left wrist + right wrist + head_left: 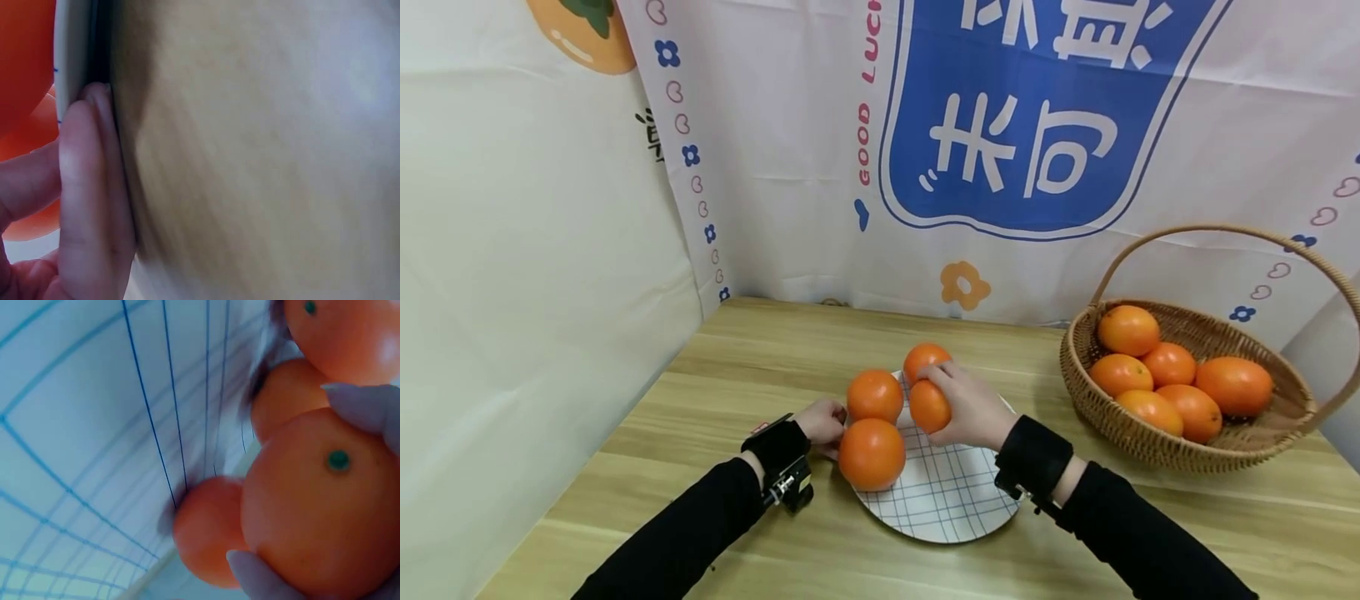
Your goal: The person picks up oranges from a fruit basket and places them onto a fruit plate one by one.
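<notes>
Head: wooden table, plate, printed cloth.

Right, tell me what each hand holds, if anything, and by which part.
The right hand holds an orange fruit by opposite sides; the left hand grips the plate by its left rim.

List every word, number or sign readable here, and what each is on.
"GOOD LUCK": sideways, in pinkish-red letters on the backdrop cloth, last letter cut off by the picture's edge.
"可": white, sideways, on the cloth's blue panel.
Other large characters on that panel: sideways, some cut off; I cannot read them surely.
Small black writing at left: too small to read.
Plate, orange fruits, basket: no text visible.
</notes>
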Available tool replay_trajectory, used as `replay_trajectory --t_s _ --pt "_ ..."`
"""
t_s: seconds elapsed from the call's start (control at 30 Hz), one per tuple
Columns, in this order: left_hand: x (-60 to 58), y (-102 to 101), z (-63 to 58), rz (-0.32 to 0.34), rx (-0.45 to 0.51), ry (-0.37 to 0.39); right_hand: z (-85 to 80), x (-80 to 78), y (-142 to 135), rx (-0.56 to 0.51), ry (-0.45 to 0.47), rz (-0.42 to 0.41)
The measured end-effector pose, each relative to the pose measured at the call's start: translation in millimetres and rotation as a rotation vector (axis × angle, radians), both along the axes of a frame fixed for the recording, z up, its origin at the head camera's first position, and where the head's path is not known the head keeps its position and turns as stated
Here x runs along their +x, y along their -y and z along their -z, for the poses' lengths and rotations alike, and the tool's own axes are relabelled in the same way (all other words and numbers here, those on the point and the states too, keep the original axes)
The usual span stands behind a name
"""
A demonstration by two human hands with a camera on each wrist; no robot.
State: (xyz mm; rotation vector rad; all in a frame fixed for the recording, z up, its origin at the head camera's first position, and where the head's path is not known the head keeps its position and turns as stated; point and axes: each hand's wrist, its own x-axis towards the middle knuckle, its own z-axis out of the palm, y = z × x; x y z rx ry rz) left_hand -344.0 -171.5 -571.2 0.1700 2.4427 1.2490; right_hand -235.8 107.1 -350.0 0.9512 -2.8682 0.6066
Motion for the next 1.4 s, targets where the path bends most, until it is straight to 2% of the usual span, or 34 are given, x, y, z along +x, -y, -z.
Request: replay_trajectory --t_s 0.13,0.23,0.27,0.3,0.33,0.43,0.47,0.5,0.53,0.57,0.73,0.83,0.97,1.03,1.1,1.17,1.2,1.23,1.33,1.4 --pt "-5.7 0.8 3.8 -0.008 0.0 0.016 8.9 2.3 6.4 0.01 0.019 0.024" --pt "-0.6 -0.1 -3.9 -0.001 0.025 0.022 12.6 2.7 9.8 0.017 0.036 0.024" --pt "6.2 -3.9 -13.7 -0.019 0.015 0.015 13.4 2.5 10.7 0.023 0.038 0.024" --pt "19.5 -8.9 -33.0 -0.023 0.02 0.001 14.2 2.2 11.6 0.03 0.039 0.024" --pt "22.6 -9.6 -36.9 -0.025 0.041 0.007 15.0 1.9 12.3 0.035 0.038 0.025" --pt "18.3 -10.8 -29.0 -0.062 0.027 0.02 17.5 0.6 13.5 0.042 0.036 0.03" --pt "15.7 -9.3 -24.5 -0.056 0.026 0.024 18.4 0.2 13.8 0.038 0.035 0.03" --pt "10.0 -6.0 -15.4 -0.036 0.039 0.026 19.5 -0.2 14.0 0.033 0.033 0.029" --pt "-2.5 -1.2 4.3 -0.034 0.045 0.036 20.6 -0.6 14.2 0.028 0.031 0.027" --pt "-4.0 -1.1 6.9 -0.039 0.035 0.039 21.7 -1.0 14.4 0.024 0.03 0.024" --pt "2.7 0.4 -2.2 -0.018 0.101 0.042 27.2 -2.5 14.9 0.026 0.029 0.023" --pt "3.6 0.3 -3.5 0.006 0.076 0.027 29.4 -3.5 14.9 0.033 0.021 0.023" --pt "-2.7 1.9 6.1 0.012 0.031 0.011 30.1 -3.9 15.1 0.028 0.015 0.02" --pt "-6.1 3.3 10.9 0.002 0.059 0.026 30.4 -3.6 15.1 0.026 0.015 0.019" --pt "-9.2 6.2 15.9 0.019 0.133 0.044 30.5 -2.9 15.0 0.024 0.017 0.019" --pt "-7.1 5.5 12.8 0.003 0.153 0.068 30.6 -2.1 14.8 0.026 0.018 0.017" --pt "-5.8 4.5 11.1 0.011 0.146 0.055 30.6 -2.0 14.7 0.028 0.016 0.015" --pt "8.1 -0.2 -9.1 0.014 0.124 0.031 29.8 -1.4 14.3 0.031 0.017 0.014" --pt "22.7 -8.2 -32.6 -0.017 0.042 0.033 24.9 0.5 12.4 0.044 0.024 0.013" --pt "30.4 -11.4 -45.8 -0.004 0.039 0.02 18.1 2.0 10.4 0.045 0.028 0.006"
